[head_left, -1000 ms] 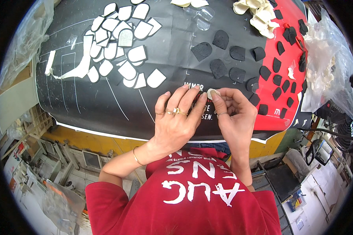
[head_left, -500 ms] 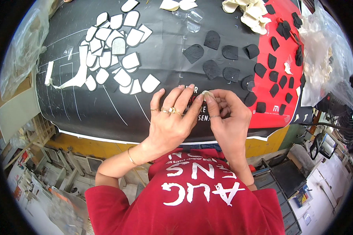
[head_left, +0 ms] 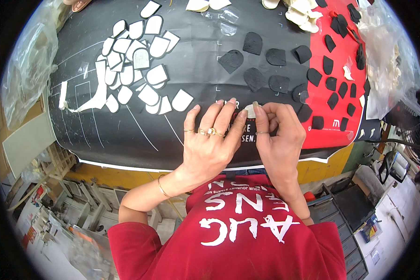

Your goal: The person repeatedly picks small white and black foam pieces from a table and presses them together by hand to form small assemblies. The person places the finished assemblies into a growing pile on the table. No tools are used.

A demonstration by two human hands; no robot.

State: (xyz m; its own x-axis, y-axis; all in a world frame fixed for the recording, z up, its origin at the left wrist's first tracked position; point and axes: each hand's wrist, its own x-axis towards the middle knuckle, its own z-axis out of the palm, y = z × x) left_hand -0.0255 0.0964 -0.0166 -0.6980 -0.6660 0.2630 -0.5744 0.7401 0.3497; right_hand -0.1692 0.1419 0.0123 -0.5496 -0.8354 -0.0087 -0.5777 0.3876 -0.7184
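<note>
Right hand (head_left: 281, 129) has its grip pinched on a small, pale, rounded piece (head_left: 251, 111) above the glossy black sheet (head_left: 193, 63); left hand (head_left: 210, 144) at its edge, grip impossible to tell. White-faced arches (head_left: 148, 94) overlap leftward, matte black ones (head_left: 253, 43) beyond.

Both hands (head_left: 209, 145) (head_left: 283, 133) close together, lightly curled

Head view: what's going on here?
A person's right hand pinches a small pale piece, with the left hand's index fingertip at its edge. White, dark-edged pieces lie heaped to the left on a black-and-red sheet; black pieces lie spread out to the right.
</note>
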